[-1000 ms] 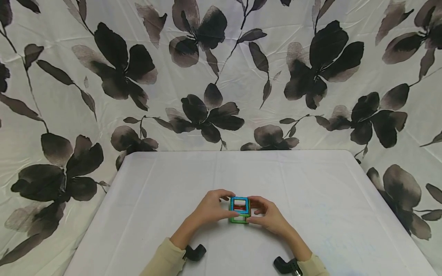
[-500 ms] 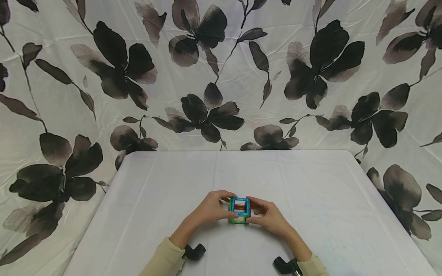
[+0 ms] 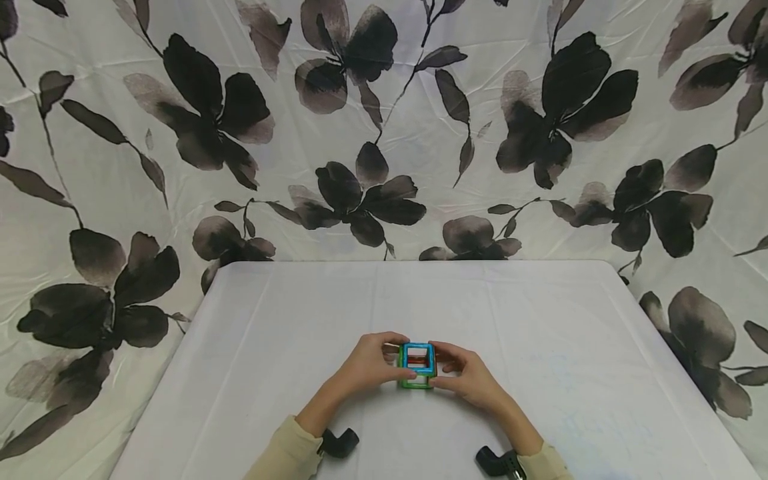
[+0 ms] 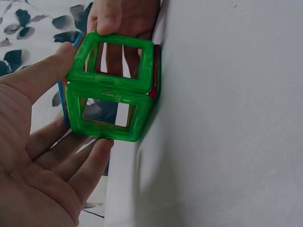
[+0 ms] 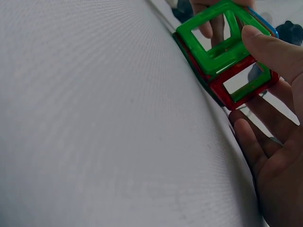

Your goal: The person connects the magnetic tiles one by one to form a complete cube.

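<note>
Two hands are pinching the tile cube [image 3: 417,365], left hand [image 3: 367,363] and right hand [image 3: 469,377] squeezing opposite sides, probably steadying it on the table [image 3: 540,347].

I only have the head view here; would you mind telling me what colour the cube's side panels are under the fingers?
Observer: On the left hand's side the cube shows two green frames.
Operator: Thank you. And on the other side?
Observer: By the right hand there is a red frame below a green one.
Operator: Is it lifted?
Observer: No, its bottom edge rests on the white tablecloth.
</note>
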Demonstrator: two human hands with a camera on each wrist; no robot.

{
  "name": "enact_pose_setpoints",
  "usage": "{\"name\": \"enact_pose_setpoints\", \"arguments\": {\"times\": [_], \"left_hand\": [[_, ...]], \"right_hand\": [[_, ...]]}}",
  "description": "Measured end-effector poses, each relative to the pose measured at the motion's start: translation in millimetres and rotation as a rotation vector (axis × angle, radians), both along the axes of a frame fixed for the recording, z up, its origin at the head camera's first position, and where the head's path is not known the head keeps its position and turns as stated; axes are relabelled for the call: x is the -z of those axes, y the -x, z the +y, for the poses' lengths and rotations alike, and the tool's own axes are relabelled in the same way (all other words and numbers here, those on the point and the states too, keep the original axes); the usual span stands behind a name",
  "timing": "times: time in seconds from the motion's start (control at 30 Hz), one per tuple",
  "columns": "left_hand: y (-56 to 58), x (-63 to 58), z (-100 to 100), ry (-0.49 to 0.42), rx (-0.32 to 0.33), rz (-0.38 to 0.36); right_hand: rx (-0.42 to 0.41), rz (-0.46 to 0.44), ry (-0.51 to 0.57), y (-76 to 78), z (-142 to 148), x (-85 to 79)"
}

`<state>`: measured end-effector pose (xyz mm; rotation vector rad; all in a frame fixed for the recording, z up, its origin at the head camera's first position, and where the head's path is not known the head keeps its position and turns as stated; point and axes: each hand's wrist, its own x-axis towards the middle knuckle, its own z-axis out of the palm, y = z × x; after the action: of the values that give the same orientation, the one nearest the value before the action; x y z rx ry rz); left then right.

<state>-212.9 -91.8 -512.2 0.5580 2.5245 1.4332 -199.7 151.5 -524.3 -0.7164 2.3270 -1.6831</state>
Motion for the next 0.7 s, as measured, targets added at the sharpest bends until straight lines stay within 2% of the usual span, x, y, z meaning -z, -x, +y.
{"name": "enact_pose_setpoints", "arguments": {"times": [0.13, 0.27, 0.4, 0.6, 0.7], "left_hand": [[-5.6, -3.1, -2, -0.014, -0.014, -0.041], [-8.6, -1.0, -7, -0.040, -0.018, -0.100], [-9.3, 4.0, -10, -0.094, -0.011, -0.137], [-11.4, 7.2, -10, -0.159, -0.019, -0.125], [-11.9, 7.4, -11, -0.178, -0.017, -0.121]], "right_hand": [[0.015, -0.002, -0.006, 5.7, 2, 17.1], [0.017, -0.020, 0.000, 6.9, 3, 19.7], [0.014, -0.019, -0.007, 4.4, 2, 13.1], [-0.004, -0.045, 0.003, -3.6, -1, -11.0], [-0.005, -0.053, 0.003, -5.3, -2, -15.9]]}}
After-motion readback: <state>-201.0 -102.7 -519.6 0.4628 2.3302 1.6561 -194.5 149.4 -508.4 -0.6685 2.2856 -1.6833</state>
